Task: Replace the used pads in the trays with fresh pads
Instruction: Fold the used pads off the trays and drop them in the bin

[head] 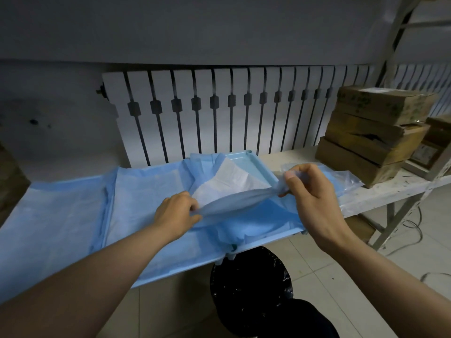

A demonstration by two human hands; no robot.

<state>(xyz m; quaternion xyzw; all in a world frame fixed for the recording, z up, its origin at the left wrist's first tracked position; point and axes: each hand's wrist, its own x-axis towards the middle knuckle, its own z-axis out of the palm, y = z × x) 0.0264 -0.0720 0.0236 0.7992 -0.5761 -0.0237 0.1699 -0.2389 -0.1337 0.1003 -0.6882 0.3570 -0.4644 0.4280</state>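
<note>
Blue pad (234,203) runs lengthwise left-to-right over the tray (263,167), my left hand (174,213) and right hand (310,189) each pinching one end (bin (249,284) sits just below).

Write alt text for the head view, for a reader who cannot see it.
The left hand and right hand hold a crumpled blue pad over a light blue tray. A bin with a black bag stands below; stacked cardboard boxes sit at right.
</note>
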